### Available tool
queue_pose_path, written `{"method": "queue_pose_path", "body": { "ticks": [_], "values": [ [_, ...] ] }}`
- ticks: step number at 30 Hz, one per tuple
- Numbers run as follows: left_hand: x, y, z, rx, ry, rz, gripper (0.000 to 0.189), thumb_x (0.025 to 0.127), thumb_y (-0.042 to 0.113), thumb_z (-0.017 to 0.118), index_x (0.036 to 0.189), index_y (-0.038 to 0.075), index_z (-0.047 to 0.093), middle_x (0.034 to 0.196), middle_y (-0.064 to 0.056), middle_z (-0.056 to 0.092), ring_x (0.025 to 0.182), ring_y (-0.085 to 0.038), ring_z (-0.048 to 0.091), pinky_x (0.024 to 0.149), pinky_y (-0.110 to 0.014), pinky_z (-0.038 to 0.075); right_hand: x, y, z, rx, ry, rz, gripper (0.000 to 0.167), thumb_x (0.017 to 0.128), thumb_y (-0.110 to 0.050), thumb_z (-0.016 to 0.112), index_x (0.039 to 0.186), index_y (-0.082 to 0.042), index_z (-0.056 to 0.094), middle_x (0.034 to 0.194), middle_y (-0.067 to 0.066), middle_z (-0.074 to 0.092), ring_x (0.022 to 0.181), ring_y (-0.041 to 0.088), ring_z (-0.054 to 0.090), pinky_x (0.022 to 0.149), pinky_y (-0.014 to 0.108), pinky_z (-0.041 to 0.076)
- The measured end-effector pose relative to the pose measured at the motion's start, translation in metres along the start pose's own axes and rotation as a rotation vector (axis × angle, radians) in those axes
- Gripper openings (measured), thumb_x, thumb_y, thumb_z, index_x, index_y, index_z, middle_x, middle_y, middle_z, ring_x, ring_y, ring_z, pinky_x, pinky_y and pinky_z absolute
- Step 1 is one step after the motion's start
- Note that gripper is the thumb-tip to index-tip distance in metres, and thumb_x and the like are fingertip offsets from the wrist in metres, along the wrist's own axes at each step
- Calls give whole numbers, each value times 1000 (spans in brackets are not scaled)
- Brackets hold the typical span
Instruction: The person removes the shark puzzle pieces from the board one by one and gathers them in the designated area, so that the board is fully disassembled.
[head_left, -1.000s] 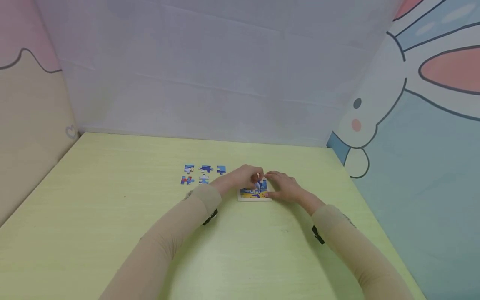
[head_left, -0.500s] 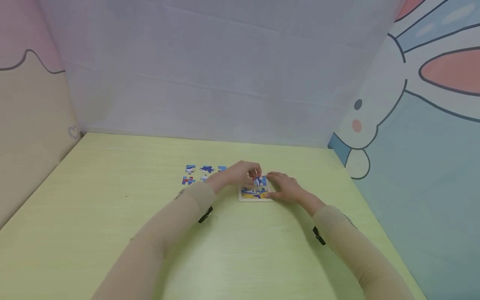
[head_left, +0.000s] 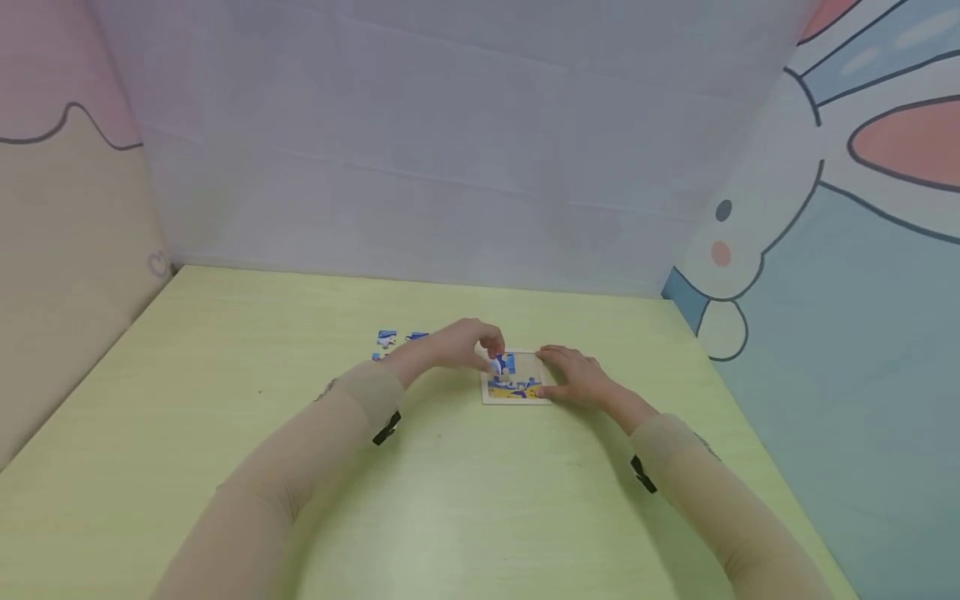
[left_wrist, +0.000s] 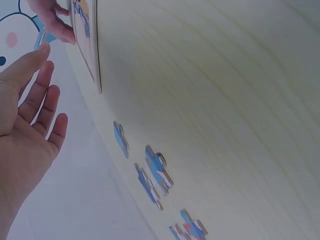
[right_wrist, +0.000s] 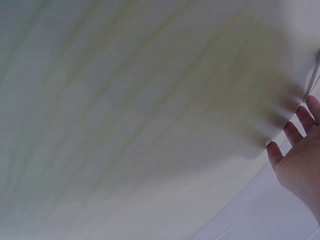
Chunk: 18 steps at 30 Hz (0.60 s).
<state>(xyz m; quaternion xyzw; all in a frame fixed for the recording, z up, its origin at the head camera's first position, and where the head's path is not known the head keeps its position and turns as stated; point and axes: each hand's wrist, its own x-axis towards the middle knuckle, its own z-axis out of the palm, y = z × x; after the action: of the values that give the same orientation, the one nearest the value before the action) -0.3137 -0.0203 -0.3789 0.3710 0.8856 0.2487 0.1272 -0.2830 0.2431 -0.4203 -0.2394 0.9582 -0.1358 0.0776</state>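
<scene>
My left hand (head_left: 459, 343) is over the left part of a small puzzle tray (head_left: 516, 402), pinching a blue-and-white jigsaw piece (head_left: 500, 365) between thumb and fingers. From the left wrist, the left hand (left_wrist: 30, 115) shows thumb and index fingertip together at the piece (left_wrist: 42, 38), which is seen edge-on. Yellow and blue pieces (head_left: 517, 391) fill the tray's near row, and bare wood shows at its upper right. My right hand (head_left: 576, 375) rests at the tray's right edge, fingers extended along it. In the right wrist view, the right hand's (right_wrist: 300, 155) fingertips are at the tabletop and tray edge.
Loose jigsaw pieces lie left of the tray, among them one piece (head_left: 386, 337) partly beside my left sleeve (head_left: 315, 450). From the left wrist, several loose pieces (left_wrist: 159, 170) lie along the pale table (left_wrist: 215, 100). A fabric wall (head_left: 412, 167) stands behind the table.
My left hand has moved left with the pinched jigsaw piece, and bare wood now shows at the tray's upper right. The left arm covers more loose pieces. The right hand stays at the tray.
</scene>
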Motion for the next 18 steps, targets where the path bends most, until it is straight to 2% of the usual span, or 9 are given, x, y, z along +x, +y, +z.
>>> {"method": "queue_pose_path", "body": {
  "ticks": [6, 11, 18],
  "values": [
    [-13, -8, -5, 4, 10, -23, 22, 80, 15, 75, 99, 16, 64, 98, 4, 63, 100, -15, 55, 94, -35, 43, 0, 1, -1, -11, 1, -8, 73, 86, -46, 64, 144, -12, 37, 150, 13, 33, 138, 37, 28, 103, 63, 25],
    [-22, -17, -7, 14, -8, -38, 22, 79, 15, 76, 98, 16, 65, 97, 5, 64, 102, -16, 57, 95, -38, 42, -1, 0, -1, -12, -2, -12, 75, 85, -47, 64, 144, -10, 37, 150, 14, 32, 137, 37, 28, 103, 64, 25],
    [-32, -28, -10, 54, -19, -144, 22, 80, 18, 75, 99, 21, 65, 100, 8, 64, 101, -15, 55, 95, -43, 38, -1, 0, -1, 0, -7, -8, 75, 86, -47, 64, 145, -11, 36, 151, 14, 32, 138, 37, 27, 104, 63, 24]
  ]
}}
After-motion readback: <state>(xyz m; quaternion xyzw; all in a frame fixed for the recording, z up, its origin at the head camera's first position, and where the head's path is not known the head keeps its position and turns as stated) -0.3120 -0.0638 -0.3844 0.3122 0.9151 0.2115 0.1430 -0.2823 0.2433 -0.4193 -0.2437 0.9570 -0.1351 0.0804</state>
